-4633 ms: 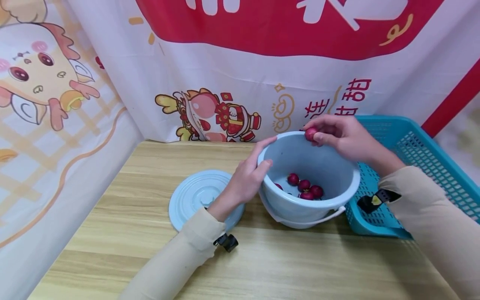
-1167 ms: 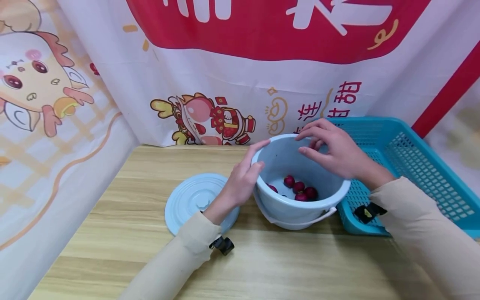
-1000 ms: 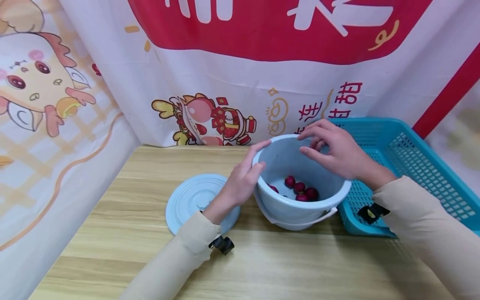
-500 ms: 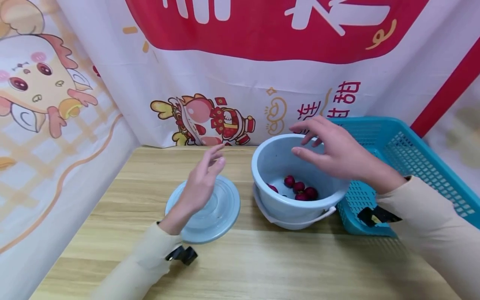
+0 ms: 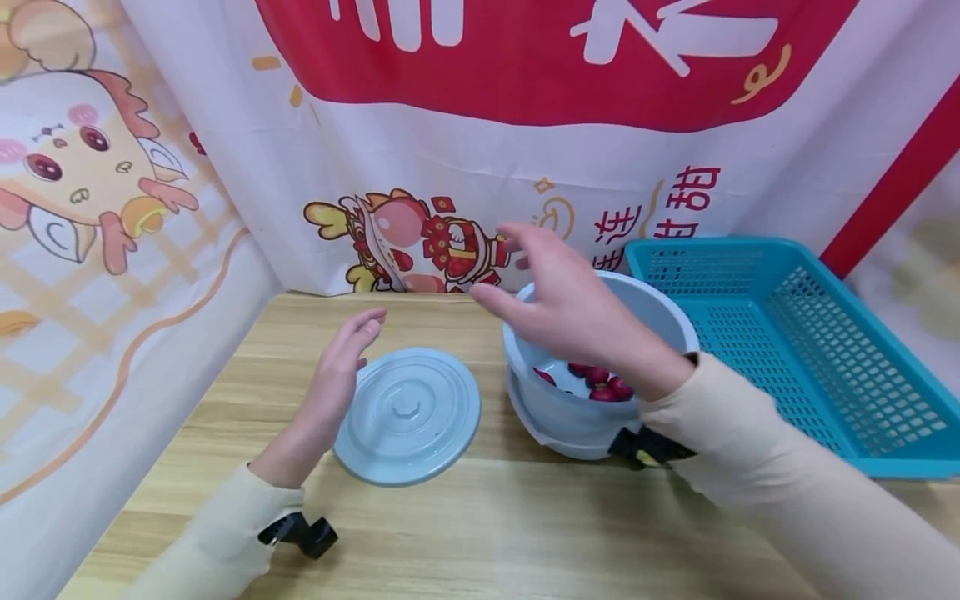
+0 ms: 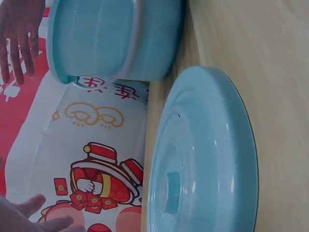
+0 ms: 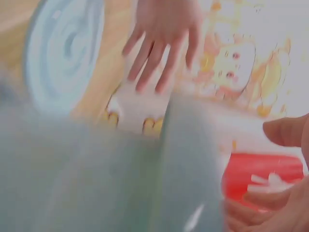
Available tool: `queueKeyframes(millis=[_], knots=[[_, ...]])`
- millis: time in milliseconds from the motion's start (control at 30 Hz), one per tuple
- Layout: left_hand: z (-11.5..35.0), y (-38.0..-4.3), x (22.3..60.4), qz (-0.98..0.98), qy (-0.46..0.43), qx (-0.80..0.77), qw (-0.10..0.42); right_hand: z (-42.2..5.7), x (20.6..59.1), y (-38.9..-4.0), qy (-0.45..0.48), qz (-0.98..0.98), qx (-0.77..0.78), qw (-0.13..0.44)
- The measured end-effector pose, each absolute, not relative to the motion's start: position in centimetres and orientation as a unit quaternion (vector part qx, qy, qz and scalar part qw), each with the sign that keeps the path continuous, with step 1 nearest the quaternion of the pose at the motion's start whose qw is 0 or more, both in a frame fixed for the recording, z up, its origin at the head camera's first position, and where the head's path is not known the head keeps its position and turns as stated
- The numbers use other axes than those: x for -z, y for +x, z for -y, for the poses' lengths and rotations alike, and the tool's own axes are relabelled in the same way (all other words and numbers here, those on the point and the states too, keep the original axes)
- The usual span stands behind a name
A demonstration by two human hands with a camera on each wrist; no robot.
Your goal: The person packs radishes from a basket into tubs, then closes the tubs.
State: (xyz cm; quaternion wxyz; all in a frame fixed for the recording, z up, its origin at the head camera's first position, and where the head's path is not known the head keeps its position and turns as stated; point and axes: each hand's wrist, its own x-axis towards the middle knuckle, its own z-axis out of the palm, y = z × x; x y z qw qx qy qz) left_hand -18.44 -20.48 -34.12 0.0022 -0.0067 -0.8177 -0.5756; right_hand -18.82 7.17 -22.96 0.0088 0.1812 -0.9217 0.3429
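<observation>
My right hand (image 5: pixel 562 304) hovers over the light-blue bucket (image 5: pixel 558 417) with its fingers and thumb spread and nothing between them. Its forearm crosses the bucket's right side and covers part of the opening. Inside, at the bottom, lie several small round dark-red radish-like balls (image 5: pixel 597 379), partly hidden by the hand. My left hand (image 5: pixel 336 379) is raised at the left edge of the light-blue round lid (image 5: pixel 442 417), fingers loosely extended and holding nothing. Flat on the table with its knob up, the lid (image 6: pixel 217 145) fills much of the left wrist view.
A teal perforated basket (image 5: pixel 877 333) stands right of the bucket, close beside it. The wooden table (image 5: pixel 465 533) meets a printed cloth backdrop (image 5: pixel 465 142) behind and another cloth at the left. The bucket's handle hangs down its front.
Earlier my right hand pinched a red ball above the bucket's rim, and then let it go. My left hand has left the bucket's rim and moved left past the lid; the right moves left too.
</observation>
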Motion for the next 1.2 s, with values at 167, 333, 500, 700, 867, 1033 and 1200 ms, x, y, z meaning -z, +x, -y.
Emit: queueKeyframes(millis=[167,333,500,700,867,1033,1200], knots=[[21.1,-18.2,34.1,0.776,0.036,0.629,-0.013,-3.4,23.7,-18.1,0.17,0.919,-0.355,-0.007],[22.1,-17.7,34.8,0.749,0.077,0.657,-0.023,0.0,26.5,-17.5,0.149,0.908,-0.388,-0.05],[23.0,-17.3,36.0,0.734,0.12,0.668,-0.024,1.9,30.5,-17.1,0.116,0.897,-0.415,-0.101],[23.6,-16.8,37.3,0.717,0.168,0.676,-0.034,2.5,34.9,-17.6,0.033,0.877,-0.457,-0.146],[23.6,-16.4,37.8,0.701,0.19,0.687,-0.027,2.5,36.9,-18.0,0.008,0.87,-0.476,-0.127],[23.2,-16.3,37.9,0.689,0.192,0.699,-0.023,2.7,37.6,-17.6,0.005,0.859,-0.499,-0.114],[22.8,-16.5,37.9,0.664,0.201,0.721,-0.013,2.7,38.0,-17.6,0.001,0.856,-0.508,-0.092]])
